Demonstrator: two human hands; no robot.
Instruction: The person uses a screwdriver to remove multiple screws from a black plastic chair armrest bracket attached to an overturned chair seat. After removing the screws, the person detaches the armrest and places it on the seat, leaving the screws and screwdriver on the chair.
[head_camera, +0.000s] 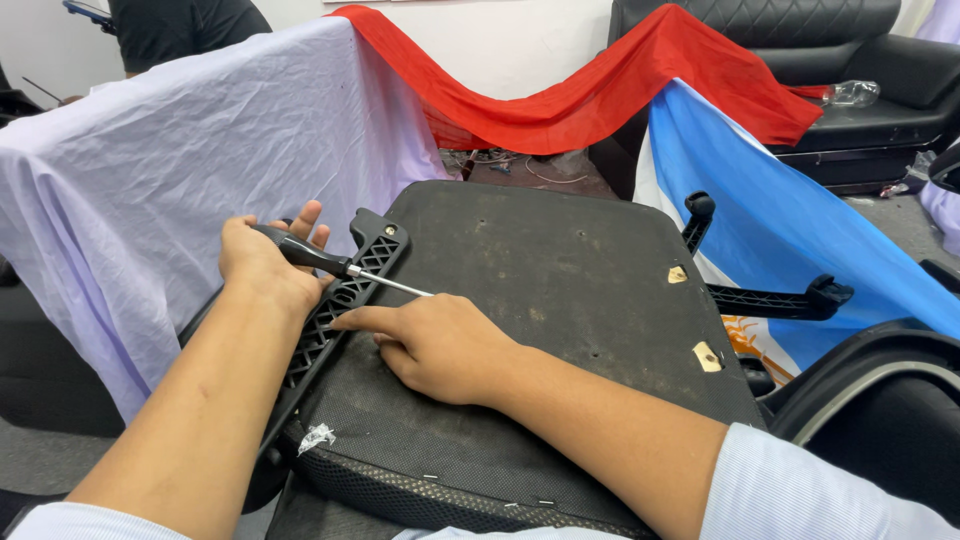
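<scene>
Lying across the black ribbed plastic armrest bracket, one black-handled screwdriver with a thin steel shaft runs its long axis from ten o'clock down to four o'clock. The left hand is closed around its handle at the ten o'clock end; the right hand rests loosely curled, index finger pointing toward nine o'clock, touching the shaft tip and nearer to it. Both sit on one upturned dark chair seat underside. A second black bracket juts out at three o'clock. Three cloths hang behind: lilac, red, blue.
</scene>
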